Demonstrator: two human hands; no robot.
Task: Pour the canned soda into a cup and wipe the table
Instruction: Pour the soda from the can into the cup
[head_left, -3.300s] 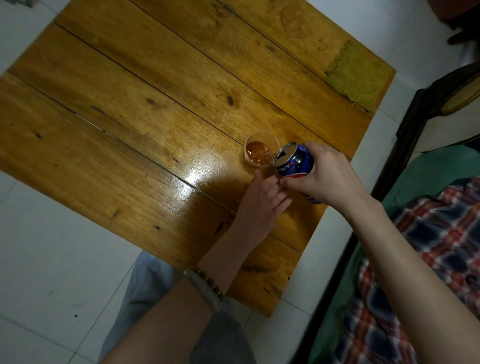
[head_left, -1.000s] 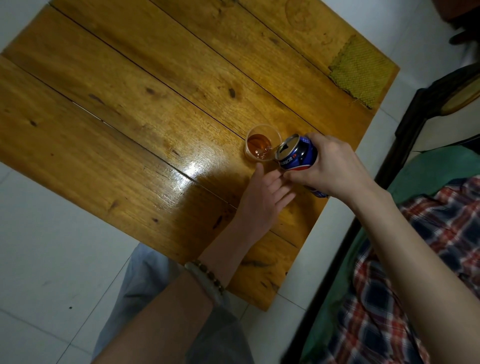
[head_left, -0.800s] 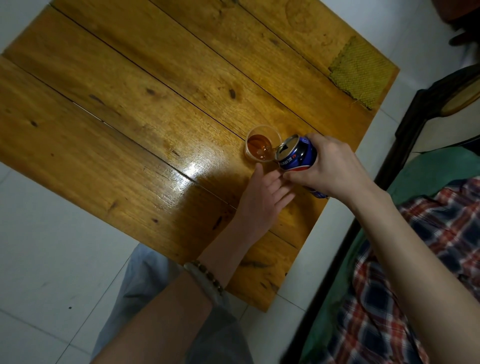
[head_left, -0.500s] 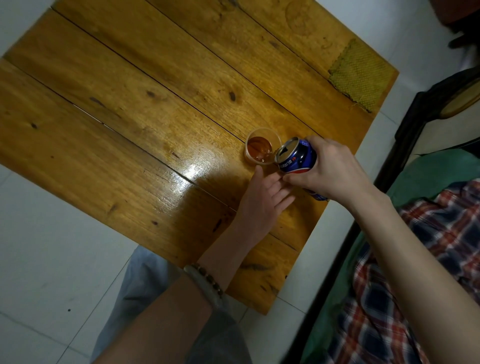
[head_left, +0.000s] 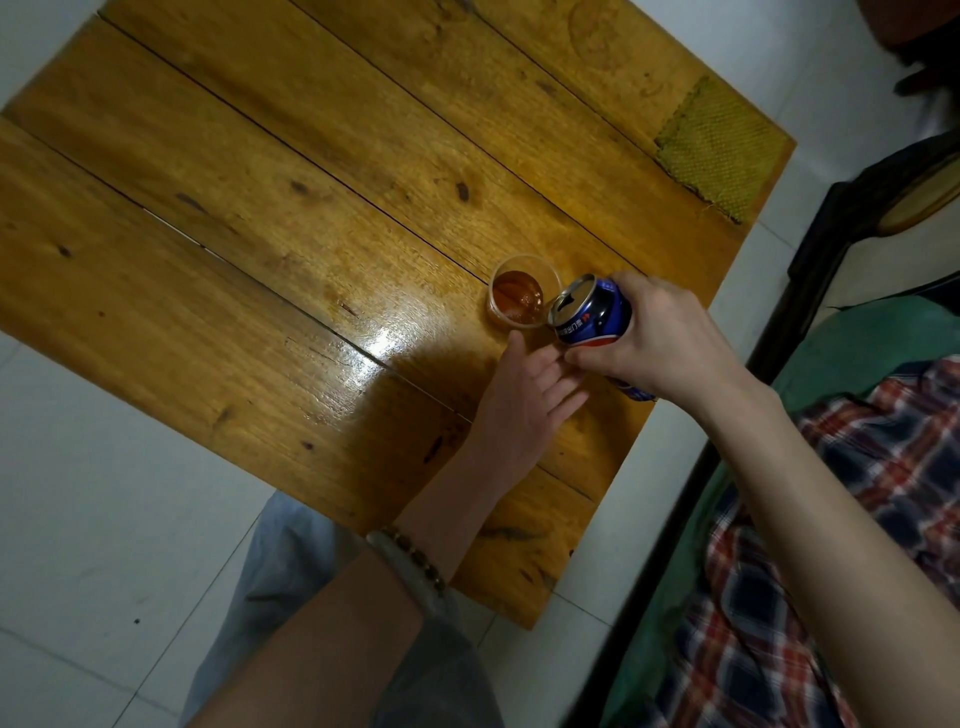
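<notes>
While right hand (head_left: 660, 343) grips tilted can (head_left: 592, 312) | cup (head_left: 522, 299) just beside | left hand (head_left: 524, 405) flat, spread

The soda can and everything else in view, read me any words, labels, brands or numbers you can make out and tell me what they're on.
Blue soda can, held tilted in the right hand: a line of white characters along its side, too small and blurred to read.
Cup, table, green cloth: no text visible.
</notes>
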